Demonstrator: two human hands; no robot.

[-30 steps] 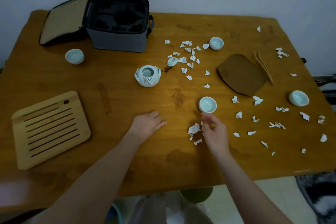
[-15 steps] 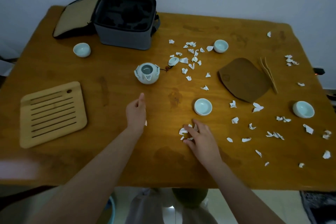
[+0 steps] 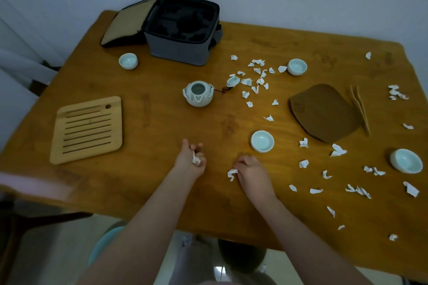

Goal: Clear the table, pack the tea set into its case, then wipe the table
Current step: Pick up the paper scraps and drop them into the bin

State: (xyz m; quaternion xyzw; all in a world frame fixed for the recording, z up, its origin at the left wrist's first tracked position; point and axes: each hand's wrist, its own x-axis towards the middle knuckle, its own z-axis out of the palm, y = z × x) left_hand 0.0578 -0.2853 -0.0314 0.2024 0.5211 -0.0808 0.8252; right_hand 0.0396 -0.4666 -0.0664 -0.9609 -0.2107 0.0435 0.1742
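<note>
While fingers were straight earlier, left hand (image 3: 190, 162) and right hand (image 3: 252, 170) now clutch paper scraps (image 3: 232, 173)

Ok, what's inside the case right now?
The case is open and shows only its black foam insert with dark cut-outs; none of the tea set shows in them. The cut-out bottoms are too dark to tell, and the near wall hides the front edge.

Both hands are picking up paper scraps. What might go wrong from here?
The right hand pinches scraps close to the nearest cup; reaching for more might knock it. The left hand cups its scraps loosely, so some may drop. Scraps by the table's front edge might get brushed off.
</note>
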